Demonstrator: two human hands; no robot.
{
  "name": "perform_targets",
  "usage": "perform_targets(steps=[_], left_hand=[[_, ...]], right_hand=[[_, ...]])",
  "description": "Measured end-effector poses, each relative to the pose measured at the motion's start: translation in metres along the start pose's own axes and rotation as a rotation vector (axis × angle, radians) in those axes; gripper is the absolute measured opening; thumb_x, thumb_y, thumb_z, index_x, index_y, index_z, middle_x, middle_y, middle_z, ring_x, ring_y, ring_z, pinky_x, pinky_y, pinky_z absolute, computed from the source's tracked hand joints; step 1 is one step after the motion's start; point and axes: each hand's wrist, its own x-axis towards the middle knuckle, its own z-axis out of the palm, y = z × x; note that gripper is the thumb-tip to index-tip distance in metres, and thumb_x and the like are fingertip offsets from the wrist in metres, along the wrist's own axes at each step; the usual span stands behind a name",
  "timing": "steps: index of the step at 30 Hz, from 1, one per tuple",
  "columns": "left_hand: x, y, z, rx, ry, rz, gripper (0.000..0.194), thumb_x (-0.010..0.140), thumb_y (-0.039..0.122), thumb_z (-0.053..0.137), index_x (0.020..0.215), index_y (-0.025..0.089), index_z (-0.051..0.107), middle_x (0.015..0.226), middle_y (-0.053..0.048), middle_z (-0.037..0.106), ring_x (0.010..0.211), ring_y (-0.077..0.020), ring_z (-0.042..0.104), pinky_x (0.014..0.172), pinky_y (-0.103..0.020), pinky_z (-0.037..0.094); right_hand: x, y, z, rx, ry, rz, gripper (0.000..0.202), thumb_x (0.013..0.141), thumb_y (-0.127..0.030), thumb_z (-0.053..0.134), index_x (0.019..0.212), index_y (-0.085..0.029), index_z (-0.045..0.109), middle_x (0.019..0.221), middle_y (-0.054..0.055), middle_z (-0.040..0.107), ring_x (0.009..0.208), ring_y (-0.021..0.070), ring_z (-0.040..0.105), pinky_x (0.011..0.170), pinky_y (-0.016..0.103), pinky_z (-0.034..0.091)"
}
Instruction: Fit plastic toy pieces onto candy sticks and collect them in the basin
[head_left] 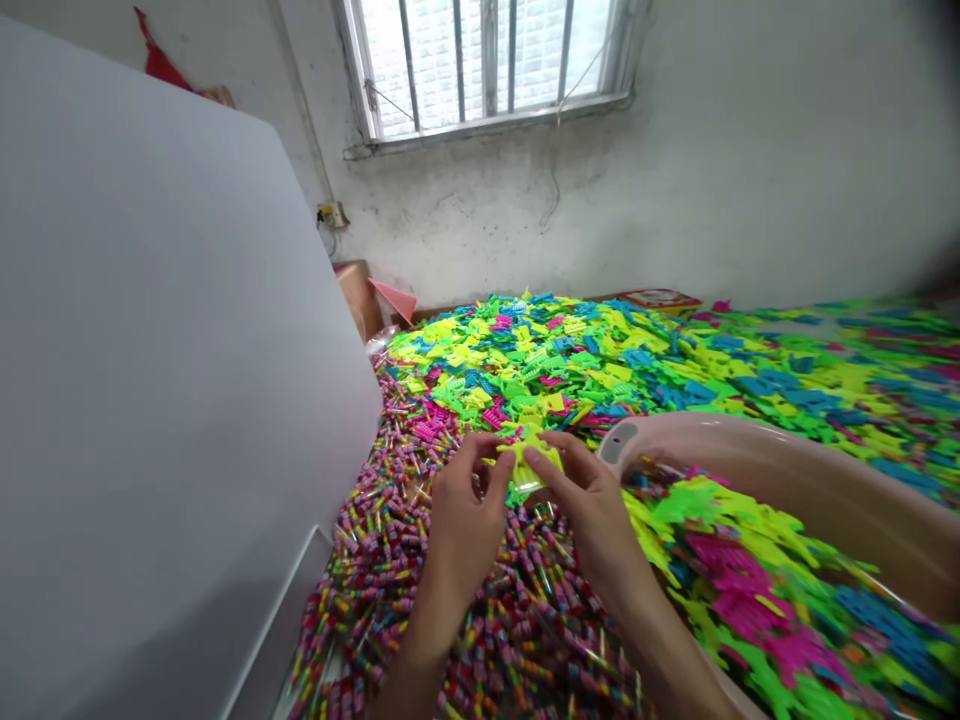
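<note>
Between both hands, near the middle of the head view, is a yellow plastic piece (534,468). My left hand (472,495) pinches its left side with thumb and fingers. On its right side my right hand (589,490) has its thumb and fingers closed. Beneath the hands lies a heap of small pink, red and yellow sticks (525,610). Behind them rises a pile of flat yellow, green, blue and pink plastic pieces (570,360).
A pink tub (795,450) full of similar colourful pieces stands at the right, close to my right forearm. A large white panel (165,380) fills the left side. At the back are a wall (480,220) and a barred window (487,60).
</note>
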Motion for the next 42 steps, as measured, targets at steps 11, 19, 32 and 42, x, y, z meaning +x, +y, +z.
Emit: perform_targets(steps=[11,19,32,42], left_hand=[[-0.003,-0.041,0.005,0.93,-0.707,-0.039,0.027,0.089,0.036,0.062,0.111,0.02,0.066,0.117,-0.015,0.071,0.107,-0.0337,0.068,0.087,-0.043,0.053],[-0.007,-0.065,0.024,0.948,-0.834,-0.063,0.027,0.076,0.008,0.059,0.097,0.02,0.07,0.1,-0.016,0.076,0.093,-0.034,0.072,0.077,-0.04,0.056],[0.008,-0.045,0.01,0.532,-0.334,0.1,0.026,0.095,0.017,0.046,0.12,0.018,0.054,0.107,-0.01,0.066,0.094,-0.0199,0.065,0.086,-0.033,0.051],[-0.005,-0.002,0.003,-0.152,0.058,-0.025,0.029,0.089,0.043,0.067,0.084,0.022,0.047,0.069,0.006,0.052,0.058,-0.0088,0.054,0.051,-0.018,0.041]], right_hand=[[0.005,-0.006,-0.002,-0.017,0.139,-0.02,0.042,0.06,-0.041,0.09,0.088,-0.025,0.064,0.078,-0.004,0.059,0.075,0.0181,0.059,0.058,0.026,0.054],[0.005,-0.004,-0.005,-0.066,0.02,0.027,0.055,0.061,-0.038,0.091,0.11,-0.024,0.068,0.087,0.001,0.072,0.084,0.0243,0.067,0.073,0.034,0.056],[0.004,-0.012,-0.011,-0.069,0.051,0.02,0.044,0.063,-0.043,0.089,0.098,-0.021,0.073,0.092,0.004,0.076,0.075,0.0209,0.065,0.061,0.027,0.047],[-0.006,-0.024,-0.003,-0.063,-0.011,-0.082,0.029,0.07,-0.042,0.086,0.084,-0.023,0.068,0.086,0.0,0.065,0.084,0.0191,0.061,0.072,0.025,0.05]])
